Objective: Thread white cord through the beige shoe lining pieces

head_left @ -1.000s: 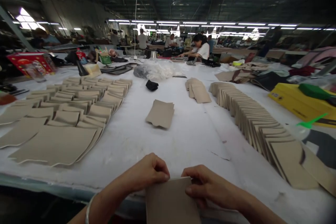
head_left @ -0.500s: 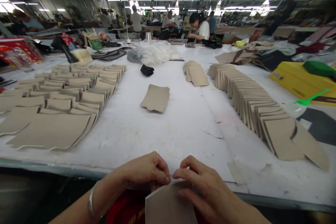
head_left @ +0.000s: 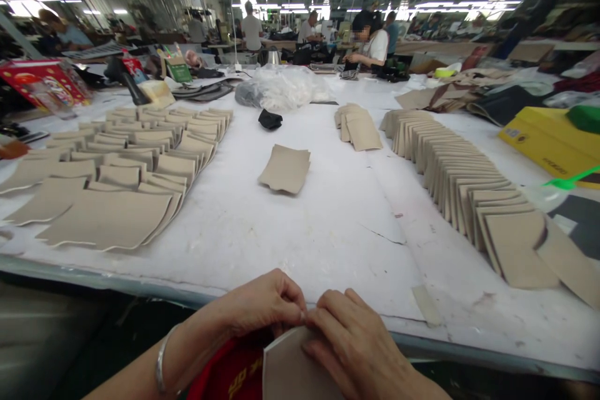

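Note:
A tan fabric piece [head_left: 290,369] is held upright just in front of the white table's near edge [head_left: 140,284]. My left hand [head_left: 260,306] pinches its top left corner, fingers curled. My right hand [head_left: 356,340] lies over its top right part, fingers closed on it and touching the left hand's fingertips. A metal bangle sits on my left wrist. Something red with gold letters [head_left: 229,375] shows below the piece, under my left hand.
Overlapping tan pieces [head_left: 122,169] cover the table's left; a long fanned row [head_left: 464,187] runs down the right. Small stacks lie at centre [head_left: 285,169] and further back [head_left: 356,128]. A yellow box [head_left: 548,140] stands far right. Other people work at distant tables.
The camera tilted down and my hands drew back off the table's edge. My right hand slid left over the piece's top until its fingers met the left hand's.

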Available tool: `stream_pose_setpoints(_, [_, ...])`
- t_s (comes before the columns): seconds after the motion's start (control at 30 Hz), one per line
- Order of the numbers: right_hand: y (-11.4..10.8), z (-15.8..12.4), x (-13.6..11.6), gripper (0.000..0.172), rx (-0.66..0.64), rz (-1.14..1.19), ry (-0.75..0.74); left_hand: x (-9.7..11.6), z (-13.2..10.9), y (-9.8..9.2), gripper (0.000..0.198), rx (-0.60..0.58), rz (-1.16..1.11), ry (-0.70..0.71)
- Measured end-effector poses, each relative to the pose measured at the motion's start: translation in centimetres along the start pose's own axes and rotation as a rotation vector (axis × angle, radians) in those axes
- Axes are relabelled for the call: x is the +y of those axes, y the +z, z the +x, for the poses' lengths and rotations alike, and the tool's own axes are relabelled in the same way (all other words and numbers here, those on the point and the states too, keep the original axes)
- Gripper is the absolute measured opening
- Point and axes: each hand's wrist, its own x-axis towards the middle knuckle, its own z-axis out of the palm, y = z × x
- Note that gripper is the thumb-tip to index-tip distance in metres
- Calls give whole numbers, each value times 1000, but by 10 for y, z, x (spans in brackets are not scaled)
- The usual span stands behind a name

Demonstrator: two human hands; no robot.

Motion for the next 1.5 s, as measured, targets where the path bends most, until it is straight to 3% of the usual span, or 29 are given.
stream_pose_setpoints(0.23, [5, 0, 1, 12, -7, 22, -59, 1, -5, 5, 11, -51, 168, 37])
stream_pose_setpoints(0.5, [12, -3, 1, 17, 119, -27, -152, -1, -11, 6, 13, -2, 257, 66])
stream_pose_setpoints(0.67, [17, -2, -1, 14, 43, -37, -146, 5, -15, 12, 3, 23, 393, 102])
stream_pose_setpoints(0.8, [12, 3, -4, 8, -37, -70, -92, 17, -20, 16, 6, 104, 514, 155])
stream_pose_setpoints(0.93, [-5, 9, -12, 10, -61, -99, -116, 35, -25, 13, 10, 206, 720, 208])
stream_pose_setpoints(1.07, [-45, 16, -28, 17, -36, -121, -206, 60, -33, -2, 13, 253, 801, 246])
stream_pose_setpoints(1.13, [-70, 22, -36, 21, -11, -112, -268, 72, -38, -9, 12, 192, 767, 257])
stream_pose_setpoints(1.23, [-92, 29, -45, 20, -52, -29, -315, 75, -39, -10, 12, -31, 616, 255])
stream_pose_setpoints(1.33, [-76, 24, -40, 19, -126, 105, -250, 53, -26, 1, 11, -202, 471, 281])
stream_pose_setpoints(1.5, [-15, -14, -18, 24, -142, 303, 21, 4, -19, 10, 23, -110, 275, 244])
